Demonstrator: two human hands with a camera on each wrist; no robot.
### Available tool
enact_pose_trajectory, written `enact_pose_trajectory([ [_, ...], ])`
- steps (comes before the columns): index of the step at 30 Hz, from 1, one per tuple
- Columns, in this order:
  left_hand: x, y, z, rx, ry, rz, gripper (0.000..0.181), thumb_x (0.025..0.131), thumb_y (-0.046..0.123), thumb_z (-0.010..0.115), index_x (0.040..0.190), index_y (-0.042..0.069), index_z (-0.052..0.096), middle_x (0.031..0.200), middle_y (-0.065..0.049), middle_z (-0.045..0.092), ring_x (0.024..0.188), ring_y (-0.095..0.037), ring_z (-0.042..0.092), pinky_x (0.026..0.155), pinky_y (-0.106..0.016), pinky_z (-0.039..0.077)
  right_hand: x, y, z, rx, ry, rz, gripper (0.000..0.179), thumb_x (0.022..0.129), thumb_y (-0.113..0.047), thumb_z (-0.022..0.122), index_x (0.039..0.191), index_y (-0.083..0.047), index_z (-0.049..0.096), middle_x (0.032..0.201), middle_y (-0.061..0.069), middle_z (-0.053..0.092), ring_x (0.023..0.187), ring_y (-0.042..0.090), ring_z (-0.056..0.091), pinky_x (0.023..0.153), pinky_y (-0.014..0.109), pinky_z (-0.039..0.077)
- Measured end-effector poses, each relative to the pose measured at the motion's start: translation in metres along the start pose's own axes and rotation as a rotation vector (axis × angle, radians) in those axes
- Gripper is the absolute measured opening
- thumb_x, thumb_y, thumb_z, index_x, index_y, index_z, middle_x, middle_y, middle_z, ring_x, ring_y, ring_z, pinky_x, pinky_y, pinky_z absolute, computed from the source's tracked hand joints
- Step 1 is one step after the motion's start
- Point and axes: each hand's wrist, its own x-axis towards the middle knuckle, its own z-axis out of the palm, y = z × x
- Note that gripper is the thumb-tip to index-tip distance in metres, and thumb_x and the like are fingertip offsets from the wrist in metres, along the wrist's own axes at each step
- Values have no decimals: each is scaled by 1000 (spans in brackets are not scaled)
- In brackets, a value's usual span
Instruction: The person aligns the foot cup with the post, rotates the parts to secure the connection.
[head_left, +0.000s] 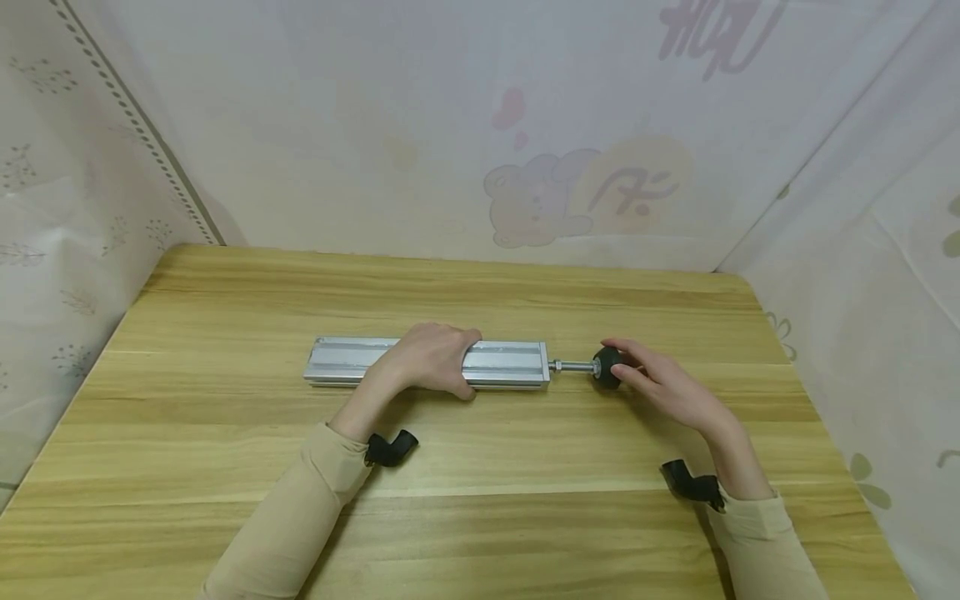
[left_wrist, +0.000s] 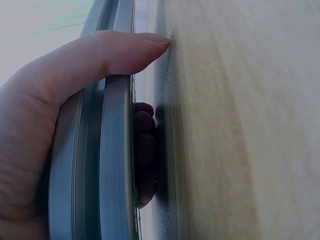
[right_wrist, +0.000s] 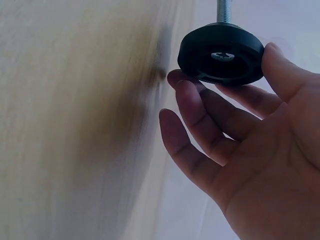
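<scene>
A silver aluminium profile [head_left: 506, 363] with long grooves lies across the table in the head view. My left hand [head_left: 429, 358] grips it from above near the middle, thumb on the near side. In the left wrist view, fingertips [left_wrist: 145, 145] show past the profile's far edge. From its right end a threaded rod [head_left: 577, 367] sticks out, with a nut [head_left: 556, 366] close to the end face. The rod carries a round black levelling foot [head_left: 606, 367]. My right hand [head_left: 678, 396] pinches the foot's rim between thumb and fingers. The right wrist view shows a screw head [right_wrist: 222, 56] in its hollow underside.
The wood-grain table [head_left: 480, 533] is bordered by pale printed cloth [head_left: 337, 125] at the back and both sides. A black wrist-camera piece [head_left: 392, 448] juts from the left sleeve, and another black piece [head_left: 690, 483] from the right.
</scene>
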Motion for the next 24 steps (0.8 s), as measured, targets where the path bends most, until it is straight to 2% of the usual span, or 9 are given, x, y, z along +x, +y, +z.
enact_pose_trajectory([
  [4,0,0,0,1,-1,-1,51,66,44,82,104,19,59,86,5,66,75,-15,58,67,-35,49,-1,0,0,24,10,-5,59,106,-35,54,158,-14,36,153,13,52,127,30,59,99,45,51],
  [8,0,0,1,3,0,-4,51,66,44,82,104,19,58,85,6,66,75,-15,58,66,-35,48,1,-2,2,28,57,-30,76,90,-29,79,153,-13,39,146,12,53,123,32,59,101,52,50],
  [11,0,-1,1,6,1,-7,51,66,45,82,104,19,58,85,6,66,74,-16,58,66,-35,48,3,-3,4,-6,106,-65,81,79,-20,89,144,-9,43,140,15,55,122,35,59,102,57,49],
  [17,1,-1,1,13,0,-9,52,67,46,82,105,20,58,85,6,66,74,-16,58,65,-35,47,7,-3,10,-73,178,-127,74,72,-5,91,131,-4,46,126,17,60,117,34,60,99,54,52],
  [20,1,-1,1,10,1,-6,52,67,45,82,105,20,59,85,6,66,74,-15,57,65,-34,47,7,-3,10,-82,188,-128,72,72,-5,91,129,-5,47,124,15,61,116,32,60,99,53,52],
  [24,1,-1,0,6,-2,-3,51,67,45,82,104,19,58,82,6,64,73,-15,55,64,-34,46,4,-3,7,-51,163,-96,67,78,-11,88,132,-8,49,124,13,63,116,33,61,100,55,50],
])
